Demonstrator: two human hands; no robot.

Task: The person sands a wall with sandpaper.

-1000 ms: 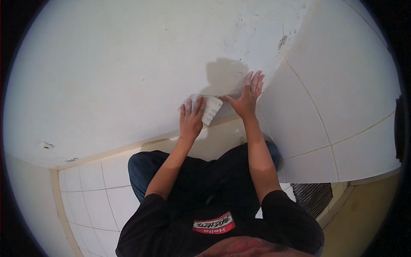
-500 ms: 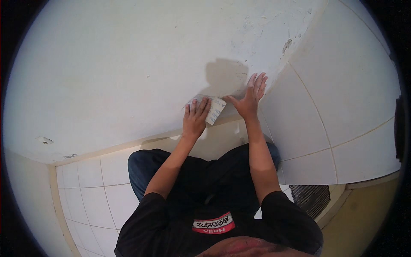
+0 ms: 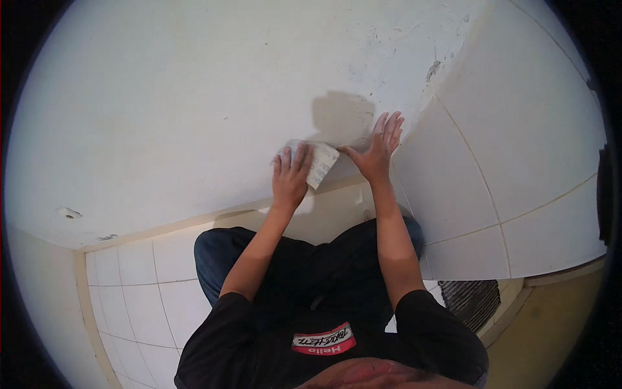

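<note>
My left hand (image 3: 290, 180) presses a pale folded sheet of sandpaper (image 3: 322, 165) against the white wall (image 3: 181, 117), low down near the base. Its fingers lie over the left part of the sheet, and the printed backing shows to the right of them. Farther right, my right hand (image 3: 376, 157) rests on the wall with nothing held. Its fingers are stretched out and whitened with dust, the thumb pointing toward the sheet's right corner. Dark scuffs and a chipped patch (image 3: 433, 70) mark the wall above that hand.
A large tiled surface (image 3: 470, 175) borders the wall on my right. Below the wall runs a beige strip (image 3: 178, 223), with white floor tiles (image 3: 136, 314) at the left. My bent legs are close to the wall. A dark ribbed mat (image 3: 472, 301) lies at the lower right.
My left hand has slid slightly left along the wall together with the sandpaper. The right hand stays in nearly the same place.
</note>
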